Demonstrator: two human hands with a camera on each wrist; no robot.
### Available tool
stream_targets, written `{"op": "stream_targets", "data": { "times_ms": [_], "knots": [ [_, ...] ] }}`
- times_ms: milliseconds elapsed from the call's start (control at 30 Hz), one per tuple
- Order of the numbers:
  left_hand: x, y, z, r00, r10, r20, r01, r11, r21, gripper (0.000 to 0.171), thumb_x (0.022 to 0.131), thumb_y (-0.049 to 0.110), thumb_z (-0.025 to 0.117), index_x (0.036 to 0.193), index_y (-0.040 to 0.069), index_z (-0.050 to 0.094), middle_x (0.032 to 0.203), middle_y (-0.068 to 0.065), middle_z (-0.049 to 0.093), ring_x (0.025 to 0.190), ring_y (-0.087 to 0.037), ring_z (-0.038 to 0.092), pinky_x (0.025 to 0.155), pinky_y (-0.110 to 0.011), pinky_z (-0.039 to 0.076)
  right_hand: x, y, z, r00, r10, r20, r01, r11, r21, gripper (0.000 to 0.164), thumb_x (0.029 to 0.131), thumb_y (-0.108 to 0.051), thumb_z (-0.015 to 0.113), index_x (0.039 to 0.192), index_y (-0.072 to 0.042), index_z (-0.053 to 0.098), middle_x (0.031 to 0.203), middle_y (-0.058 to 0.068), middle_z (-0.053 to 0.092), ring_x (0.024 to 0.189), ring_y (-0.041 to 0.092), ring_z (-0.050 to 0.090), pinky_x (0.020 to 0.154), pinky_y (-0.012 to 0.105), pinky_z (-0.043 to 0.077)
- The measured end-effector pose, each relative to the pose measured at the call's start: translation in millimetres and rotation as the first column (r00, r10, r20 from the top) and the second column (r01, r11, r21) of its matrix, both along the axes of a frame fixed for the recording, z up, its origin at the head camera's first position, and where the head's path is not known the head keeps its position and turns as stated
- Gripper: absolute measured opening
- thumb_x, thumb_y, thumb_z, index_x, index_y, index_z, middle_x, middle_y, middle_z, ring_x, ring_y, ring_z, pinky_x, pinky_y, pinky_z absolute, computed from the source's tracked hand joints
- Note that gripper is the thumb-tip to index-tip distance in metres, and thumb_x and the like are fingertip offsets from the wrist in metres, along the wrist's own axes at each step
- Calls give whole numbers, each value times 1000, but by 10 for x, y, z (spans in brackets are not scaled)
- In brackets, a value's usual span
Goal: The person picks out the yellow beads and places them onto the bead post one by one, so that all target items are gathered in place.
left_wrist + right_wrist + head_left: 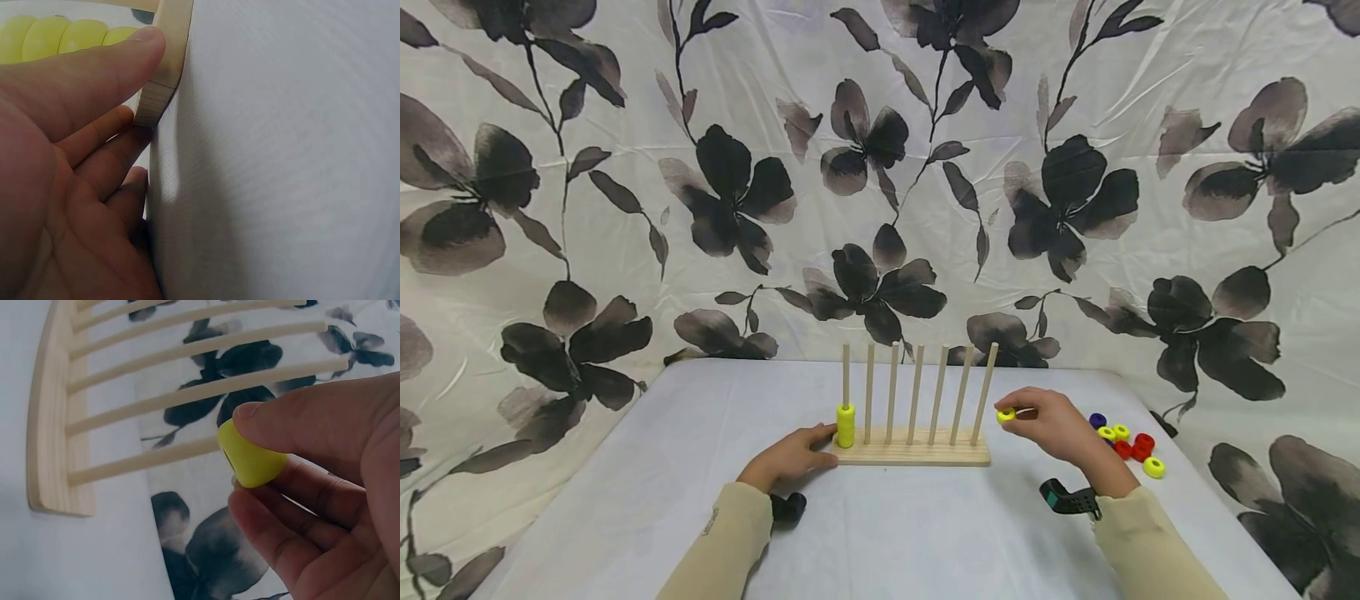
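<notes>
A wooden peg stand (913,452) with several upright pegs sits on the table. Its leftmost peg carries a stack of yellow beads (846,427); the other pegs are bare. My left hand (793,454) holds the left end of the base, thumb (119,69) on its near side and fingers reaching behind. To the right of the stand, my right hand (1052,425) pinches one yellow bead (253,456) between thumb and fingers. That bead is off the table, near the rightmost peg (985,392), which it partly overlaps in the right wrist view.
Loose beads lie beyond my right wrist: red ones (1142,447), several yellow ones (1153,467) and dark purple ones (1097,420). A white cloth covers the table (910,533). Behind its far edge hangs a floral curtain (865,200).
</notes>
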State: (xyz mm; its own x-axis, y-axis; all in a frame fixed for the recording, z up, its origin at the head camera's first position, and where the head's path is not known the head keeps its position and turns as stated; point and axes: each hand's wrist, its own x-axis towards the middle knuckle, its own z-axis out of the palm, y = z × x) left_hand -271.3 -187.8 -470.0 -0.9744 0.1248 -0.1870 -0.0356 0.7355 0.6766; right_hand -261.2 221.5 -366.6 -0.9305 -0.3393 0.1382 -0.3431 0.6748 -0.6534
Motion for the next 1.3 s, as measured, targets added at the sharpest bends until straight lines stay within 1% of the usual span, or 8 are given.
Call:
{"op": "stream_targets", "data": {
  "times_ms": [133,333,533,800,967,1100,1300],
  "knots": [
    [3,6,10,1000,4,6,-5,1000,2,71,85,36,72,148,23,42,157,-13,33,146,-39,25,114,-65,22,0,-44,16,1000,3,-3,-3,1000,6,23,87,-15,70,111,-11,71,116,9,66,99,22,66,82,38,60],
    [3,10,22,1000,9,13,-9,1000,9,71,85,35,72,148,22,42,157,-14,32,146,-40,24,114,-65,21,-1,-107,31,1000,16,-7,-16,1000,11,22,86,-13,70,109,-12,72,114,6,66,100,22,65,83,39,59],
    [4,11,25,1000,6,7,-6,1000,1,71,86,36,72,148,22,41,158,-14,31,147,-39,24,115,-64,21,-12,-184,54,999,50,-13,-50,999,1,24,86,-12,71,109,-11,72,114,5,67,101,22,65,86,38,59],
    [28,13,35,1000,-1,2,1,1000,1,72,86,36,72,148,21,41,157,-12,34,147,-38,24,115,-64,22,-2,-283,95,996,86,-12,-86,996,-22,24,85,-14,73,109,-16,73,113,5,67,98,20,65,85,38,59],
    [29,5,30,1000,-11,-14,11,1000,22,70,86,34,72,148,19,42,157,-13,34,146,-39,24,116,-63,21,-11,-310,130,991,134,-28,-135,990,-41,26,86,-17,72,112,-13,71,112,5,68,101,24,66,86,39,58],
    [23,6,26,1000,-12,-18,12,1000,23,69,86,33,72,147,19,43,156,-13,35,146,-40,25,116,-62,21,-22,-339,158,985,168,-43,-171,983,-65,28,87,-18,72,114,-10,70,115,7,68,103,26,67,86,39,58],
    [17,11,35,1000,-7,-8,7,999,40,69,86,32,72,147,18,43,156,-14,34,146,-40,24,116,-62,20,-19,-413,206,977,202,-69,-207,976,-68,31,87,-19,72,117,-11,69,116,7,68,102,22,66,85,35,59]
  ]
}}
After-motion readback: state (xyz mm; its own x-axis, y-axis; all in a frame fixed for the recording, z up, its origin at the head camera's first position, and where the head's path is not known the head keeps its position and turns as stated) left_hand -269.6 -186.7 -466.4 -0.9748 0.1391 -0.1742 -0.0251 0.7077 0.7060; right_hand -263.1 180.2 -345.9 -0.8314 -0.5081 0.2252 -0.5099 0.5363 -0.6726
